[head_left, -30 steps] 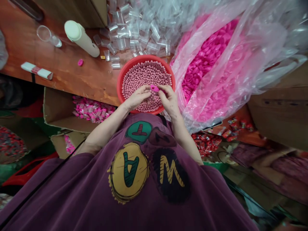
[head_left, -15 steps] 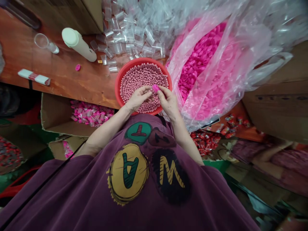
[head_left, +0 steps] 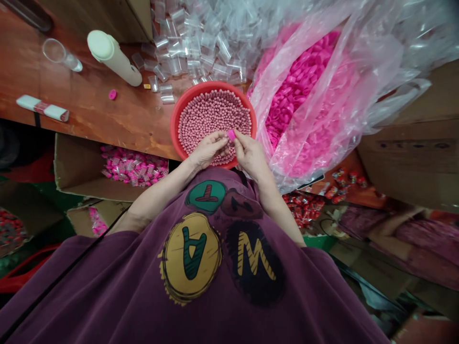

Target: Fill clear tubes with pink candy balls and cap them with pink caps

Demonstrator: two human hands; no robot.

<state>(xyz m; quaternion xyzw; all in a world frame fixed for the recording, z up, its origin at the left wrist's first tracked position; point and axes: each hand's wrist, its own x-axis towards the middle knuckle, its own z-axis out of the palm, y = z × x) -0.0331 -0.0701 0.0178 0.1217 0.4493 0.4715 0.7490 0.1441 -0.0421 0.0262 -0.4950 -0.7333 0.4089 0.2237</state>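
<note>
A small bright pink plastic cap (head_left: 231, 135) sits between my two hands, over the red bowl (head_left: 174, 125) of small pink beads (head_left: 211, 112). My right hand (head_left: 252, 156) pinches this cap between thumb and forefinger. Close beside it, my left hand (head_left: 208, 150) has its thumb and fingers drawn together in a pinch at the cap's left side. Whatever those left fingertips grip is too small and too covered to make out. Both hands are above the near half of the bowl, with beads visible around the fingers.
Clear plastic cylinders (head_left: 193, 45) lie heaped behind the bowl. A plastic bag (head_left: 324, 102) of pink caps stands to the right. A pale bottle (head_left: 116, 59) and a loose pink cap (head_left: 112, 94) are on the left tabletop. A cardboard box (head_left: 73, 167) holds bead-filled, pink-capped pieces (head_left: 138, 167).
The pink cap has dropped slightly toward me and turned in the fingers. Both hands remain pinched together over the bowl. The whole view has shifted a little.
</note>
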